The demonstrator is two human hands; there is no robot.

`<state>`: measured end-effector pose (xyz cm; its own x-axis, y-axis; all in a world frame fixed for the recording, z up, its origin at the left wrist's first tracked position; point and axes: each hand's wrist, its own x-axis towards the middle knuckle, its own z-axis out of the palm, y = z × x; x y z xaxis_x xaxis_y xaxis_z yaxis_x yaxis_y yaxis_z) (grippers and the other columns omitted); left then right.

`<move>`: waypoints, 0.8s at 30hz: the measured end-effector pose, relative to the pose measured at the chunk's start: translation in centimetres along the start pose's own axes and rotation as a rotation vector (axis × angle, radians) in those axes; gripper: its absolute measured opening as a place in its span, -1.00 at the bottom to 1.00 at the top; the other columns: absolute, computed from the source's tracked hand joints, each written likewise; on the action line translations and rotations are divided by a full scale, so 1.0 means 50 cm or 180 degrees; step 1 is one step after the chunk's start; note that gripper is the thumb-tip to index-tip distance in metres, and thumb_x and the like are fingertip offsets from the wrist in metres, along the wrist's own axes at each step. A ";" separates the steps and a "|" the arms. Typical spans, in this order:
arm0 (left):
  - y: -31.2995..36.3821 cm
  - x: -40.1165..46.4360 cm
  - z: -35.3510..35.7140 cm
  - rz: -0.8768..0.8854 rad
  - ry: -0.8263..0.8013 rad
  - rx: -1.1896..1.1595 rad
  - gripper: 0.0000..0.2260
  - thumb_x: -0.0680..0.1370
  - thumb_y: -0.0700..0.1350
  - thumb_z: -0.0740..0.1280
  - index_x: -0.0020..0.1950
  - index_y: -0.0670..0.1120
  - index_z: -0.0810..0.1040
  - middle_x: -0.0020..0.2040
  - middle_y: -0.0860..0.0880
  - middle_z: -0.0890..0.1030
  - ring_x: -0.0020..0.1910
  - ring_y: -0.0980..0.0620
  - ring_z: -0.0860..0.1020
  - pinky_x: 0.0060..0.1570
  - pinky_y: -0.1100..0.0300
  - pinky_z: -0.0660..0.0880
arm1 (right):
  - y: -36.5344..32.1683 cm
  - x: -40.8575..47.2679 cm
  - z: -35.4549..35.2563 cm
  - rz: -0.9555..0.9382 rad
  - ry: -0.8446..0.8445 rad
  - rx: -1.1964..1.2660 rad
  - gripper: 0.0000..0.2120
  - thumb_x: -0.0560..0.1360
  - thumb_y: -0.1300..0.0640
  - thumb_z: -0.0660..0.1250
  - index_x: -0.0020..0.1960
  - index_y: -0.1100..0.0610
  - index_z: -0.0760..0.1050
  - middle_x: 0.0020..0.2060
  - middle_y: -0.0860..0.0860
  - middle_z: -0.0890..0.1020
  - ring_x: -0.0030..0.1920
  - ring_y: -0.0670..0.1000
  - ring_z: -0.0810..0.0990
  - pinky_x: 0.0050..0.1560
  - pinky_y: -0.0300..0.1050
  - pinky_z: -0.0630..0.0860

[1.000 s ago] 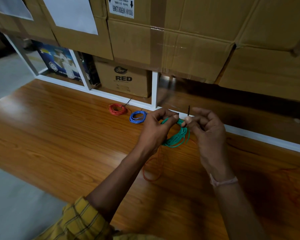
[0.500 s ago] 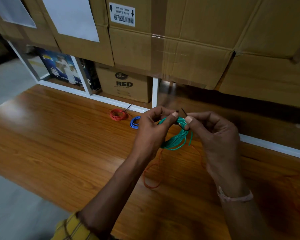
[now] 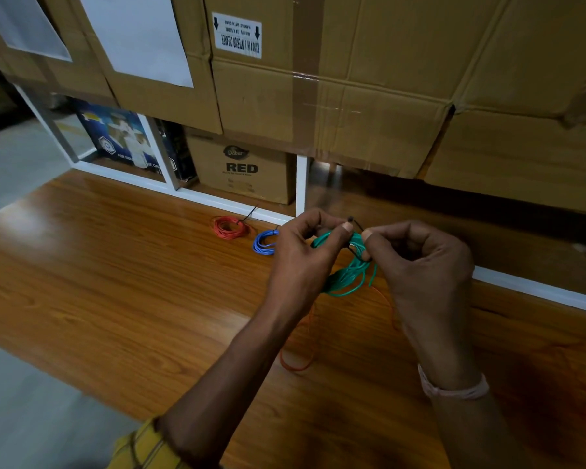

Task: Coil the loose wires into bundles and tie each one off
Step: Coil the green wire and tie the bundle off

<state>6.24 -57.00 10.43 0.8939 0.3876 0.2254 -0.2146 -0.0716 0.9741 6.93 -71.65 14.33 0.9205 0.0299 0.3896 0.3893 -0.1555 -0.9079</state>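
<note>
Head view: at the centre of the frame, two bare hands work over a glossy, orange-brown wood-grain tabletop [image 3: 122, 282]. The left hand [image 3: 305, 258] has its fingers curled, thumb and forefinger pinching the top of a coil of thin, smooth green plastic-coated wire [image 3: 347, 274], which hangs between the hands just above the tabletop. The right hand [image 3: 420, 265], at 3 o'clock from the coil, has its fingers clamped on a thin black tie [image 3: 352, 245] looped across the strands. To tie off well, the left pinch probably should keep the loops gathered flat while the right twists the tie snugly, catching every strand. At 10 o'clock, two finished small bundles lie on the tabletop: a red wire coil [image 3: 230, 227] and a blue wire coil [image 3: 265, 242]. A loose, fine orange wire [image 3: 296, 362] trails at 6 o'clock. Matte, taped brown cardboard boxes [image 3: 369, 96] fill 12 o'clock.
</note>
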 end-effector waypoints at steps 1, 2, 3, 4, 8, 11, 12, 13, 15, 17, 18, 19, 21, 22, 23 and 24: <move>0.000 0.000 0.000 0.0020 0.0007 0.0016 -0.94 0.59 -0.11 0.50 -0.08 -0.03 0.68 -0.11 -0.18 0.68 -0.03 -0.11 0.66 0.05 -0.10 0.58 | -0.001 0.000 0.001 -0.0006 -0.0001 -0.0001 -0.95 0.49 0.21 0.51 -0.12 0.08 0.70 -0.29 -0.08 0.72 -0.25 -0.13 0.71 -0.24 -0.27 0.62; 0.000 -0.001 0.001 0.0040 0.0011 0.0030 -0.93 0.59 -0.11 0.50 -0.09 -0.01 0.68 -0.11 -0.18 0.68 -0.02 -0.15 0.66 0.06 -0.14 0.58 | 0.000 0.000 0.002 -0.0008 -0.0001 -0.0012 -0.96 0.49 0.21 0.51 -0.12 0.09 0.71 -0.29 -0.08 0.72 -0.25 -0.12 0.71 -0.24 -0.27 0.62; 0.000 -0.001 0.002 0.0058 0.0016 0.0045 -0.93 0.59 -0.11 0.50 -0.09 -0.01 0.68 -0.12 -0.17 0.68 -0.01 -0.19 0.65 0.07 -0.17 0.57 | 0.000 0.001 0.003 -0.0004 0.0004 -0.0025 -0.97 0.49 0.21 0.51 -0.12 0.10 0.71 -0.30 -0.07 0.72 -0.26 -0.12 0.71 -0.24 -0.27 0.61; 0.000 -0.002 0.003 0.0075 0.0023 0.0064 -0.93 0.59 -0.11 0.50 -0.10 0.00 0.68 -0.12 -0.17 0.68 -0.01 -0.21 0.64 0.07 -0.19 0.57 | 0.002 0.001 0.004 0.0003 0.0014 -0.0034 -0.97 0.49 0.21 0.51 -0.12 0.11 0.71 -0.30 -0.07 0.72 -0.26 -0.11 0.71 -0.24 -0.26 0.62; 0.002 -0.003 0.003 0.0075 0.0053 0.0094 -0.93 0.59 -0.12 0.49 -0.07 -0.07 0.67 -0.12 -0.18 0.69 -0.02 -0.22 0.65 0.06 -0.22 0.58 | 0.006 0.002 0.006 0.0031 0.0033 -0.0046 -0.96 0.48 0.23 0.51 -0.13 0.11 0.71 -0.31 -0.05 0.72 -0.27 -0.09 0.72 -0.23 -0.17 0.65; 0.003 -0.004 0.004 0.0086 0.0058 0.0117 -0.92 0.59 -0.11 0.49 -0.07 -0.09 0.67 -0.13 -0.19 0.68 -0.03 -0.24 0.64 0.04 -0.23 0.57 | 0.006 0.002 0.004 0.0043 0.0030 -0.0029 -0.96 0.48 0.25 0.51 -0.12 0.13 0.71 -0.31 -0.05 0.72 -0.27 -0.09 0.72 -0.22 -0.17 0.66; 0.002 -0.004 0.004 0.0095 0.0059 0.0132 -0.91 0.60 -0.11 0.49 -0.07 -0.10 0.66 -0.13 -0.18 0.67 -0.04 -0.24 0.64 0.03 -0.21 0.57 | 0.007 0.002 0.003 0.0044 0.0031 -0.0038 -0.96 0.48 0.25 0.51 -0.12 0.13 0.71 -0.31 -0.05 0.72 -0.27 -0.09 0.71 -0.22 -0.17 0.66; 0.002 -0.005 0.005 0.0104 0.0052 0.0158 -0.89 0.60 -0.10 0.49 -0.06 -0.12 0.66 -0.14 -0.18 0.67 -0.06 -0.22 0.63 0.00 -0.19 0.57 | 0.007 0.002 0.003 0.0047 0.0041 -0.0049 -0.96 0.49 0.24 0.51 -0.12 0.13 0.71 -0.31 -0.06 0.72 -0.27 -0.09 0.71 -0.22 -0.17 0.66; 0.001 -0.005 0.005 0.0112 0.0040 0.0220 -0.88 0.61 -0.09 0.49 -0.06 -0.12 0.65 -0.15 -0.17 0.66 -0.13 -0.12 0.63 -0.08 -0.10 0.58 | 0.006 0.001 0.003 0.0060 0.0065 -0.0057 -0.95 0.48 0.23 0.52 -0.13 0.11 0.71 -0.31 -0.06 0.72 -0.26 -0.10 0.71 -0.21 -0.17 0.66; 0.005 -0.006 0.005 0.0119 0.0026 0.0254 -0.89 0.61 -0.10 0.49 -0.06 -0.11 0.66 -0.16 -0.12 0.66 -0.18 0.08 0.61 -0.17 0.08 0.55 | 0.005 0.000 0.002 0.0070 0.0059 -0.0085 -0.95 0.48 0.22 0.51 -0.13 0.09 0.71 -0.31 -0.07 0.72 -0.26 -0.10 0.71 -0.21 -0.16 0.67; 0.008 -0.007 0.005 0.0129 0.0021 0.0279 -0.89 0.62 -0.10 0.48 -0.05 -0.12 0.66 -0.17 -0.10 0.66 -0.19 0.14 0.60 -0.19 0.16 0.53 | 0.005 0.000 0.002 0.0078 0.0054 -0.0105 -0.94 0.48 0.22 0.51 -0.13 0.08 0.71 -0.31 -0.07 0.72 -0.25 -0.10 0.71 -0.21 -0.16 0.67; 0.011 -0.009 0.005 0.0153 0.0012 0.0307 -0.88 0.62 -0.10 0.48 -0.04 -0.13 0.66 -0.18 -0.09 0.65 -0.20 0.16 0.60 -0.21 0.19 0.52 | 0.005 0.000 0.001 0.0092 0.0052 -0.0106 -0.94 0.48 0.22 0.51 -0.13 0.09 0.71 -0.31 -0.07 0.72 -0.25 -0.10 0.71 -0.20 -0.14 0.68; 0.011 -0.010 0.003 0.0259 -0.0014 0.0390 -0.87 0.63 -0.10 0.47 -0.03 -0.15 0.65 -0.16 -0.09 0.66 -0.18 0.11 0.63 -0.21 0.11 0.56 | 0.007 0.000 0.001 0.0125 0.0047 -0.0083 -0.94 0.49 0.23 0.51 -0.13 0.10 0.71 -0.30 -0.06 0.73 -0.25 -0.09 0.72 -0.19 -0.13 0.69; 0.009 -0.010 0.003 0.0324 -0.0034 0.0466 -0.88 0.63 -0.09 0.46 -0.02 -0.14 0.65 -0.14 -0.09 0.67 -0.14 0.07 0.65 -0.18 0.03 0.60 | 0.009 0.000 0.002 0.0131 0.0042 -0.0090 -0.95 0.49 0.23 0.51 -0.13 0.10 0.71 -0.29 -0.06 0.73 -0.24 -0.10 0.72 -0.19 -0.13 0.69; 0.008 -0.011 0.001 0.0383 -0.0057 0.0569 -0.89 0.64 -0.08 0.45 -0.01 -0.11 0.64 -0.10 -0.07 0.67 -0.08 0.03 0.67 -0.13 -0.05 0.63 | 0.011 0.000 0.002 0.0133 0.0036 -0.0104 -0.95 0.50 0.22 0.51 -0.12 0.10 0.71 -0.29 -0.07 0.73 -0.23 -0.11 0.72 -0.18 -0.13 0.69; 0.005 -0.011 -0.001 0.0440 -0.0064 0.0683 -0.91 0.64 -0.07 0.45 0.00 -0.08 0.64 -0.07 -0.04 0.67 -0.04 0.01 0.67 -0.09 -0.12 0.64 | 0.012 -0.001 0.001 0.0140 0.0037 -0.0105 -0.95 0.50 0.21 0.51 -0.12 0.09 0.71 -0.28 -0.07 0.73 -0.22 -0.11 0.72 -0.17 -0.13 0.69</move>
<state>5.70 -57.19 10.57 0.8699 0.3424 0.3549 -0.2487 -0.3168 0.9153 7.14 -71.68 13.74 0.9362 0.0111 0.3514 0.3471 -0.1889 -0.9186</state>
